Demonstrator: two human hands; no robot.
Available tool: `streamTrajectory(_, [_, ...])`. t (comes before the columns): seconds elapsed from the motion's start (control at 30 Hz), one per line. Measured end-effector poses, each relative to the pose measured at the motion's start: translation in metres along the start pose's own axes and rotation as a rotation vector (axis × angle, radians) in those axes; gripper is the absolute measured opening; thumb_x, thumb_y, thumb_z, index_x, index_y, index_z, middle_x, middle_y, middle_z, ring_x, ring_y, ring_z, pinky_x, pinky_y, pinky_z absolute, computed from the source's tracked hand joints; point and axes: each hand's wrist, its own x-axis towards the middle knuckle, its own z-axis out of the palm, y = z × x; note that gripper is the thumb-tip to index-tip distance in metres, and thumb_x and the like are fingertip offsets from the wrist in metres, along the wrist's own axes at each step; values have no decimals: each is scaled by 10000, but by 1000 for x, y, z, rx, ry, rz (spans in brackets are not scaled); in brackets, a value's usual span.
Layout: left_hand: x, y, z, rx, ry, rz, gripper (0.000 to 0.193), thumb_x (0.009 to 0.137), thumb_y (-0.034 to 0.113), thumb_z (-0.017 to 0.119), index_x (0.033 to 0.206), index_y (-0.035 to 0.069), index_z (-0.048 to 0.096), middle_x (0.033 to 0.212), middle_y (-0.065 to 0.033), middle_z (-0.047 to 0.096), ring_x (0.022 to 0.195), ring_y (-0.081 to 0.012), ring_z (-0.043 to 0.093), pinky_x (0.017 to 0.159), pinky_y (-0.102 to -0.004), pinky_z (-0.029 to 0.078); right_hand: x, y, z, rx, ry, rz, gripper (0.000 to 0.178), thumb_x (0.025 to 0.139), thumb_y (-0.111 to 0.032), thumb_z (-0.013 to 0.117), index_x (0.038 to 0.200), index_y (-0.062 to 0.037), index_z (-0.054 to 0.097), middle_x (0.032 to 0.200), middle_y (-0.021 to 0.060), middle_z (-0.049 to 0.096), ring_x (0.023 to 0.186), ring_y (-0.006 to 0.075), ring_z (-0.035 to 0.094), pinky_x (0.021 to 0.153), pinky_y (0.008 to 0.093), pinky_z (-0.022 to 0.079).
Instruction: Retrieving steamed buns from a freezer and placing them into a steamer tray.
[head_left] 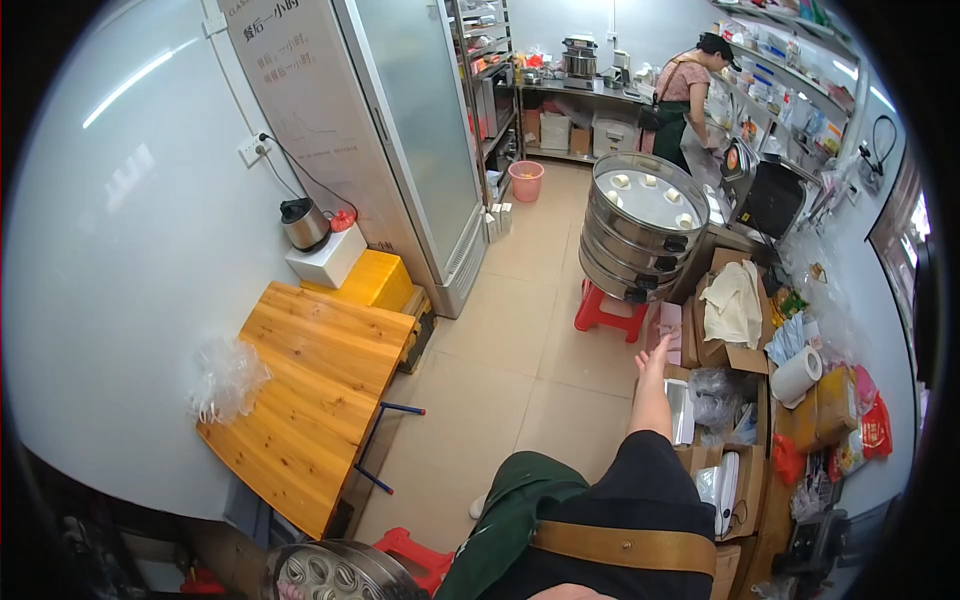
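Observation:
My right hand (655, 358) reaches forward beside the shelf on the right, bare and open, its fingers apart with nothing in them. It is nearest to a pink box (671, 322) and a cardboard box with a cream cloth (733, 303) on top; whether it touches the pink box I cannot tell. Ahead of it a stack of round metal steamer trays (640, 250) stands on a red plastic stool (608, 314). Several white buns (648, 181) lie spaced apart on the top tray. My left hand is out of view.
To the left is a wooden folding table (320, 370) with a clear plastic bag (225, 380). Another steamer (340, 575) with rolled dough stands low at the front. A tall glass-door fridge (410, 120), a pink bucket (526, 182) and a co-worker (683, 95) at the counter are farther back.

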Motion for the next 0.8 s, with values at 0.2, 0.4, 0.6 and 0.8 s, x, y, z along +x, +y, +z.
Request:
streamTrajectory(0.2, [5, 0, 5, -35, -12, -11, 254, 821, 260, 525, 674, 52, 527, 583, 8, 449, 530, -125, 428, 510, -292, 377, -22, 2, 22, -67, -51, -8, 916, 708, -642, 524, 1316, -17, 242, 1325, 167, 294, 1099, 382, 429, 844, 482, 417])
streamTrajectory(0.4, [-19, -28, 18, -137, 26, -98, 256, 822, 264, 530, 678, 53, 530, 585, 9, 449, 530, -124, 430, 509, -291, 378, -42, 57, 40, -248, -119, 116, 866, 721, -604, 544, 1296, -12, 282, 1310, 166, 315, 1085, 383, 439, 811, 483, 435])
streamTrajectory(0.6, [-149, -126, 26, -414, 345, -393, 257, 822, 269, 534, 682, 54, 533, 587, 9, 450, 530, -123, 432, 509, -291, 380, -48, 118, 40, -657, -282, 207, 741, 736, -422, 635, 1280, -41, 308, 1321, 166, 303, 1056, 407, 434, 835, 484, 415])
streamTrajectory(0.8, [-222, -176, 86, -959, 939, -528, 261, 806, 292, 579, 738, 42, 554, 652, -7, 487, 564, -101, 470, 522, -268, 424, -70, 220, 79, -1254, -528, 337, 676, 796, -304, 574, 1309, -17, 240, 1363, 200, 213, 1117, 428, 374, 851, 514, 395])
